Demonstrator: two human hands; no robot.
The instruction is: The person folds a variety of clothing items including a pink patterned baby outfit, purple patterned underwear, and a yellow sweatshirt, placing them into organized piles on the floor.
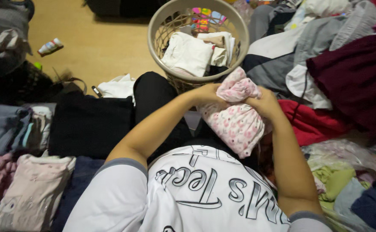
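Wooden floor spreads around me, heaped clothes at right, folded stacks at near left. Just beyond sits a round laundry basket with folded whites. I see my left hand and right hand both closed on a pink floral garment, its top bunched between my fingers, near the basket.

both arms bent inward — left hand and right hand clenched

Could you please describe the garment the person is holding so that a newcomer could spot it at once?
Start at the round laundry basket at top centre. Just below its rim, both hands grip a bunched pink garment. Its small floral print sets it apart from the plain red cloth beside it.
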